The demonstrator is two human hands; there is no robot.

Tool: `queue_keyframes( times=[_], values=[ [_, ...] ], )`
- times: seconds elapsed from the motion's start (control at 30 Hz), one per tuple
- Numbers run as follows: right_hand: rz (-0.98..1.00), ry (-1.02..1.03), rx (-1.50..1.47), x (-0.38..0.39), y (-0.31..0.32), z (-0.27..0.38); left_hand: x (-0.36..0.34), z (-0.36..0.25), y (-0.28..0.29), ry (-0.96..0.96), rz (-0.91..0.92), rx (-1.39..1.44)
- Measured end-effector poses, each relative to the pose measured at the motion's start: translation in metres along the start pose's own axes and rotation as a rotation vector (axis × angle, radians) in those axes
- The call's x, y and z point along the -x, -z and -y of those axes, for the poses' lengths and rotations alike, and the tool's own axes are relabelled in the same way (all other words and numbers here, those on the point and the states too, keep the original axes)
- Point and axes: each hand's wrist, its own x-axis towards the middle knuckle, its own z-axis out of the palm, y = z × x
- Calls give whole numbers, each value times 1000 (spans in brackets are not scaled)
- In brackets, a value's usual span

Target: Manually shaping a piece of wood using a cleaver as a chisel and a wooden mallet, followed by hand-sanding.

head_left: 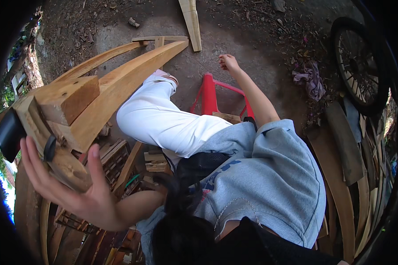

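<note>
I can't make out whether my left hand (pixel 77 198), fingers spread, touches the wooden piece (pixel 68 167) at far left; my right hand (pixel 228 62), well apart, curls loosely, palm hidden.

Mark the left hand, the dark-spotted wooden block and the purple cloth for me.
Left hand (pixel 80 198), head view: middle of the hand.
Wooden block (pixel 80 102), head view: its side face.
Purple cloth (pixel 313 81), head view: middle of the crumpled heap.

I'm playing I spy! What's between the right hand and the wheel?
In the head view, a crumpled purple cloth lies on the ground between the right hand and the wheel.
</note>
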Motion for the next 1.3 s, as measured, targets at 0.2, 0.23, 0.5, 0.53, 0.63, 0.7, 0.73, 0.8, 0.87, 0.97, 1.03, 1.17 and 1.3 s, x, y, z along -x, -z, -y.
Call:
queue_keyframes(
  times=[0.2, 0.23, 0.5, 0.53, 0.63, 0.7, 0.73, 0.8, 0.87, 0.97, 1.03, 1.17, 1.3],
  values=[
    [-53, -68, 127, -65, -32, -20, 5, 1, 20, 83, 239, -194],
    [-84, -67, 182, -73, -33, -23, 8, 4, 10, 68, 245, -183],
    [-199, -58, 556, -150, -58, -38, -9, 35, -49, 51, 116, -104],
    [-224, -45, 621, -157, -60, -41, -13, 37, -55, 38, 122, -105],
    [-232, 71, 581, -167, -72, -39, -23, 45, -76, 3, 144, -121],
    [-205, 35, 523, -174, -79, -32, -31, 51, -90, -22, 159, -130],
    [-169, 109, 395, -179, -79, -31, -35, 54, -98, -36, 164, -129],
    [-76, 119, 122, -192, -79, -32, -43, 60, -113, -64, 180, -126],
    [-103, 127, 79, -210, -78, -36, -50, 66, -127, -89, 202, -120],
    [-106, 74, 202, -223, -85, -40, -55, 71, -140, -104, 249, -140],
    [-254, 2, 700, -217, -103, -27, -56, 75, -142, -104, 279, -162],
    [-209, -60, 781, -235, -115, -36, -62, 79, -148, -108, 321, -174],
    [-200, -79, 721, -245, -127, -36, -67, 83, -153, -106, 343, -190]
  ],
)
